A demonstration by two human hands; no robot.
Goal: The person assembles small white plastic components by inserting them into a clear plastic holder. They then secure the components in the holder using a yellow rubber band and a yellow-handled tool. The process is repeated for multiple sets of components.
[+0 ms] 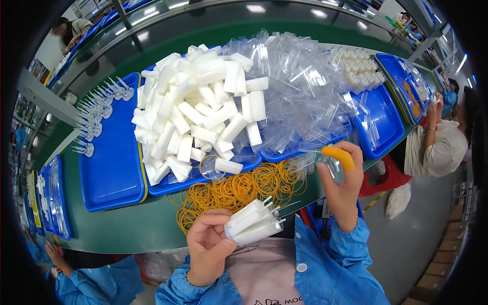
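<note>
My left hand (208,249) is closed round a small bundle of white blocks (249,221) with clear plastic about it. Thin white and clear prongs stick out of the bundle's far end. To the right, my raised right hand (343,190) wears an orange finger cot (339,156) on one finger. Its thumb and finger curl round a clear plastic piece (334,169), whose exact shape is hard to make out. Beyond my left hand, many orange rubber bands (234,192) lie heaped on the green table (117,231).
A tall heap of white blocks (203,109) and a pile of clear plastic sleeves (300,96) fill blue trays ahead. Clear pronged parts (94,119) stand along a blue tray (114,173) at left. Co-workers sit at left and right (432,145).
</note>
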